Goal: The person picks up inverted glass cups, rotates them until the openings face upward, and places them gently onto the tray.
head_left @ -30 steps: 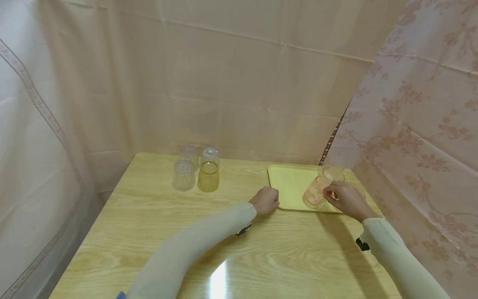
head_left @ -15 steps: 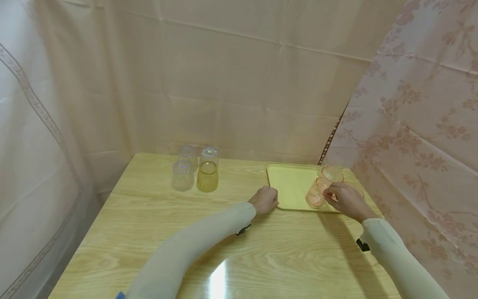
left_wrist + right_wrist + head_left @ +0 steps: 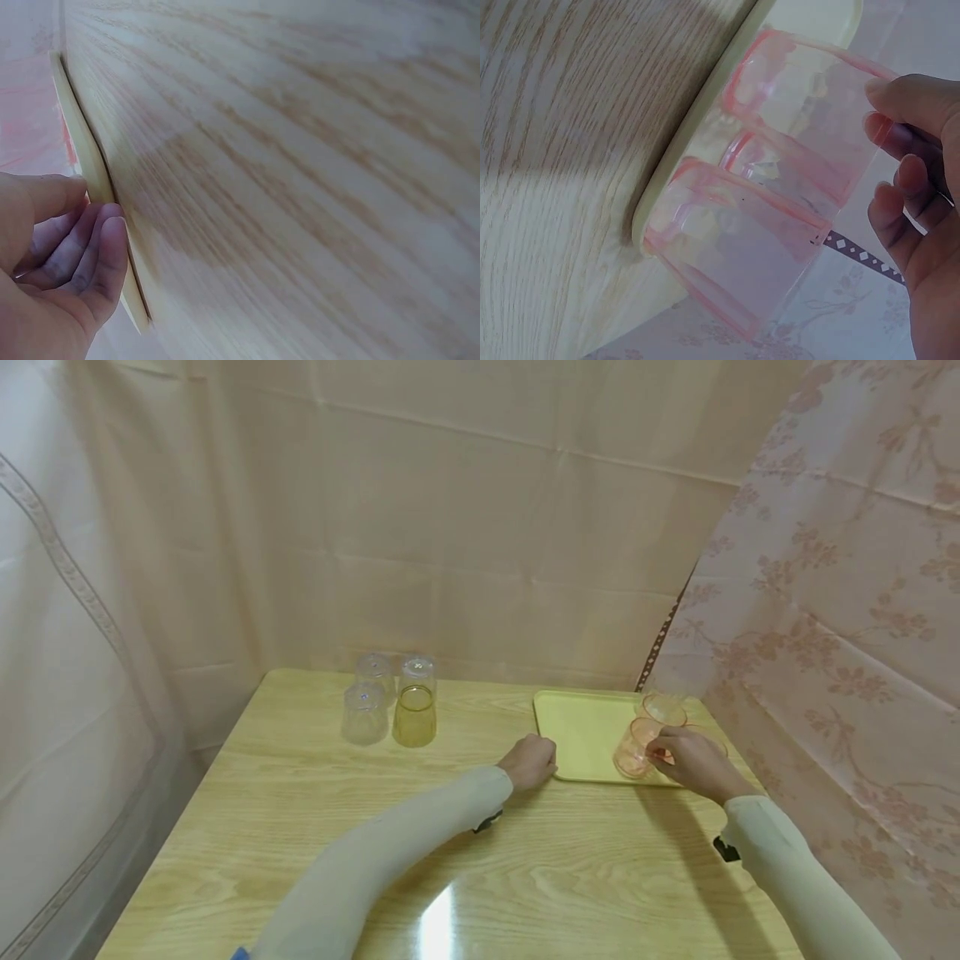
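Note:
My right hand (image 3: 693, 762) pinches the rim of a pink-tinted clear tumbler (image 3: 632, 752) between thumb and fingertips. That tumbler stands mouth up over the right half of a pale yellow tray (image 3: 577, 731). Two more pink tumblers are close by: one behind it (image 3: 665, 708), the other partly hidden by my right hand. In the right wrist view the pinched tumbler (image 3: 802, 97) is beside the other two. At the tray's near left corner, my left hand (image 3: 529, 762) grips the edge; the left wrist view shows the thumb and fingers on the tray rim (image 3: 94, 161).
On the table's back left stand several glasses: a yellow-tinted tumbler (image 3: 415, 717) and clear upside-down ones, such as the front clear glass (image 3: 364, 717). A plain curtain (image 3: 465, 527) hangs behind the wood-grain table (image 3: 585, 877), and a flowered curtain (image 3: 847, 652) on the right.
The pinched tumbler has shifted slightly right relative to the tray and gone from tilted to more upright. My left hand keeps its place at the tray corner.

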Tool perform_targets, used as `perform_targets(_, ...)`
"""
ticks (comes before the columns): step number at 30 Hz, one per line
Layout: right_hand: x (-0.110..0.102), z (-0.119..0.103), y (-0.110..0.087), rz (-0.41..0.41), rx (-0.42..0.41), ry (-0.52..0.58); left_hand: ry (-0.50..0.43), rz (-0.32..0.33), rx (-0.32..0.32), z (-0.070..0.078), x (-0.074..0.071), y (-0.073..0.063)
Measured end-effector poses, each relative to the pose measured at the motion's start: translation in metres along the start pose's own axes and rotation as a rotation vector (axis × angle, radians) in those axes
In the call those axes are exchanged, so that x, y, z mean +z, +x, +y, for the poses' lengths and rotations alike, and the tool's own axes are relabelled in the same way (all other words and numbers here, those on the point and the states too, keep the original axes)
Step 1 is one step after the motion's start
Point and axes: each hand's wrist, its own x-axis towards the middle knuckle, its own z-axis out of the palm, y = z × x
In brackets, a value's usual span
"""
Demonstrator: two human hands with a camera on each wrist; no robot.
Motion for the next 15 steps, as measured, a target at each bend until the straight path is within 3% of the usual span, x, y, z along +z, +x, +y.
perform_targets(15,-0.0032,0.0021,-0.0031,-0.055,0.035,-0.010,0.009,0.009,0.025,0.0004,-0.0005,-0.0006)
